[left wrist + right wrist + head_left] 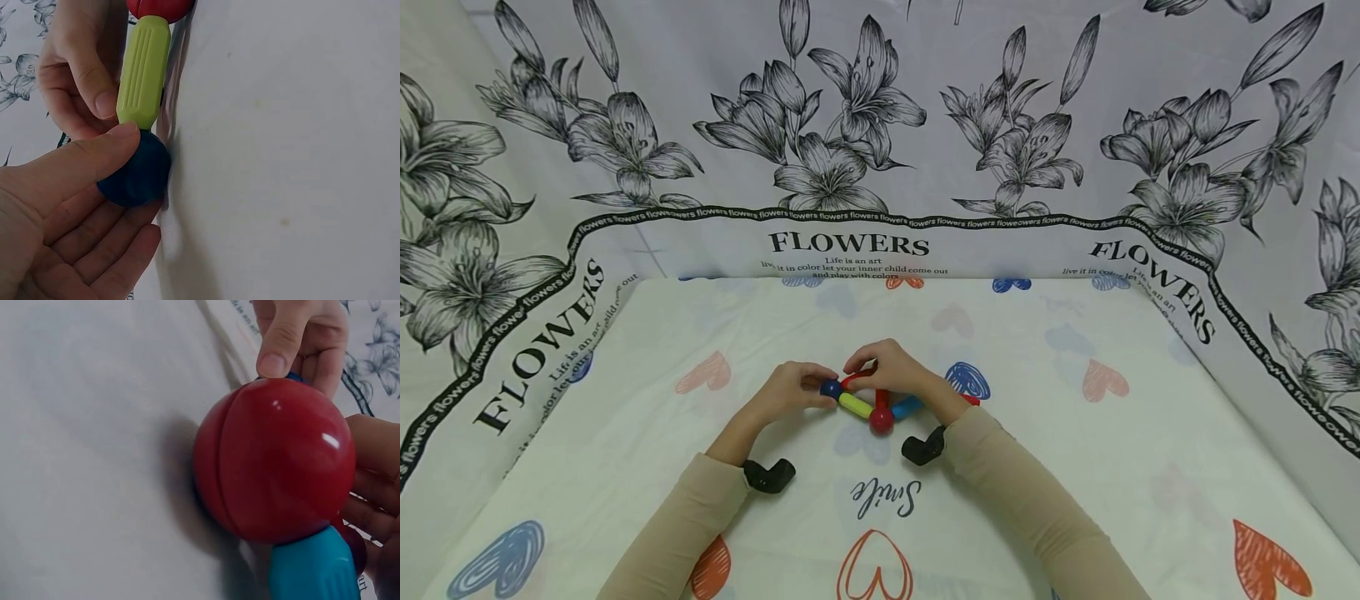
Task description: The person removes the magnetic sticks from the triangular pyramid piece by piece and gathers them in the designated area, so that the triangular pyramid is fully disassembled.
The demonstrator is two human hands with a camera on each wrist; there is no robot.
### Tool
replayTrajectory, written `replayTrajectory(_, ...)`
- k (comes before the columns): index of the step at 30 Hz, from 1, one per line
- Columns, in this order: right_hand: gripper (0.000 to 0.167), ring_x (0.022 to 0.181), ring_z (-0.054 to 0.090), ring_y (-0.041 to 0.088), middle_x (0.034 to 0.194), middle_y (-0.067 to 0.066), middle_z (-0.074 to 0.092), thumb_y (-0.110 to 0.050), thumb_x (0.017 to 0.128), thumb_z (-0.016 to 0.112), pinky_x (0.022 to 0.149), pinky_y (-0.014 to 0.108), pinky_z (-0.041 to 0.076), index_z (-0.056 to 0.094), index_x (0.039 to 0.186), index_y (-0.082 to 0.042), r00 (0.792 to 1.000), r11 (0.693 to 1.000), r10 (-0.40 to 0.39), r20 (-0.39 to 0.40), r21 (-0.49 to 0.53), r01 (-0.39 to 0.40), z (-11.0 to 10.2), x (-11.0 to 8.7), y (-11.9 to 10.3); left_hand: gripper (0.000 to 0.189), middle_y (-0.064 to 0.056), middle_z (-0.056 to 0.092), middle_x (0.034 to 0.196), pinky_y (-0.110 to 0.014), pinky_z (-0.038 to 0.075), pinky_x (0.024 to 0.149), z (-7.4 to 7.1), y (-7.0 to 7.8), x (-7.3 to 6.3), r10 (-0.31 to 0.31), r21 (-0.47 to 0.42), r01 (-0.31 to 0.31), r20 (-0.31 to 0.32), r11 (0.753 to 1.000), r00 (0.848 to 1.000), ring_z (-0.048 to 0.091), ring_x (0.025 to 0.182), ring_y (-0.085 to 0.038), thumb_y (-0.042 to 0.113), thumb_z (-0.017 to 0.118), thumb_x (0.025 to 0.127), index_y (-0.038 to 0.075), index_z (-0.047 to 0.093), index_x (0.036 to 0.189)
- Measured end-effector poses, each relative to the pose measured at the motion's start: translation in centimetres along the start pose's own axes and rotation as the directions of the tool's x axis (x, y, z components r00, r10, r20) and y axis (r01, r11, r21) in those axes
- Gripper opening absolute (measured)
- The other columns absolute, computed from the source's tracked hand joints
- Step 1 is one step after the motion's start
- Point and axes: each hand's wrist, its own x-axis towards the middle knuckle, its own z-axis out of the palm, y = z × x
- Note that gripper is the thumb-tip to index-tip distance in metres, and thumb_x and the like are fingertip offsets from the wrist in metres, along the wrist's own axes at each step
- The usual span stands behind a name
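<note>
Over cloth point(775, 542) — glossy red ball point(275, 462), ridged green rod point(144, 72)

White heart-patterned tablecloth point(775, 546) with a multicoloured ball-and-rod toy point(882, 420) on it.

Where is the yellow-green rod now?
In the head view, the yellow-green rod is just left of centre, between the blue ball and red ball.

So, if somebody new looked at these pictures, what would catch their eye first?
Probably the glossy red ball, just below the middle of the head view. A yellow-green rod joins it to a dark blue ball, which the left hand pinches. Across the top, big black flower drawings stand out on the pale backdrop.
</note>
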Motion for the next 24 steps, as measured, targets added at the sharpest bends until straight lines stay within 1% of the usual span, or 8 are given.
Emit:
replayTrajectory(10, 0.023, 0.093, 0.064, 0.016, 0.105, 0.010, 0.074, -0.014, 0.084, 0.074, 0.084, 0.019, 0.054, 0.074, 0.105, -0.006, 0.999, 0.997, 0.047, 0.019, -0.057, -0.046, 0.12, 0.07, -0.05, 0.041, -0.021, 0.070, 0.115, -0.042, 0.056, 0.094, -0.25, 0.13, -0.08, -0.014, 0.007, 0.014, 0.008, 1.000, 1.000, 0.069, 0.105, -0.031, 0.013, 0.078, 0.080, -0.001, 0.066, 0.117)
replayTrajectory(17, 0.021, 0.089, 0.063, 0.013, 0.102, 0.010, 0.075, -0.015, 0.084, 0.075, 0.081, 0.014, 0.051, 0.075, 0.102, -0.006, 1.000, 0.996, 0.028, 0.002, -0.086, -0.027, 0.28, 0.16, 0.07, 0.041, -0.021, 0.070, 0.115, -0.042, 0.056, 0.094, -0.18, 0.14, -0.10, -0.022, 0.006, 0.022, 0.002, 1.000, 1.000, 0.069, 0.105, -0.031, 0.012, 0.078, 0.080, -0.001, 0.066, 0.117)
replayTrajectory(24, 0.020, 0.092, 0.062, 0.014, 0.103, 0.009, 0.075, -0.014, 0.084, 0.074, 0.082, 0.015, 0.049, 0.075, 0.102, -0.007, 0.999, 0.994, 0.029, -0.020, -0.105, -0.031, 0.43, 0.05, 0.09, 0.041, -0.020, 0.070, 0.114, -0.043, 0.056, 0.094, -0.18, 0.08, -0.04, -0.013, 0.006, 0.013, 0.000, 1.000, 1.000, 0.069, 0.104, -0.031, 0.013, 0.078, 0.079, -0.001, 0.066, 0.116)
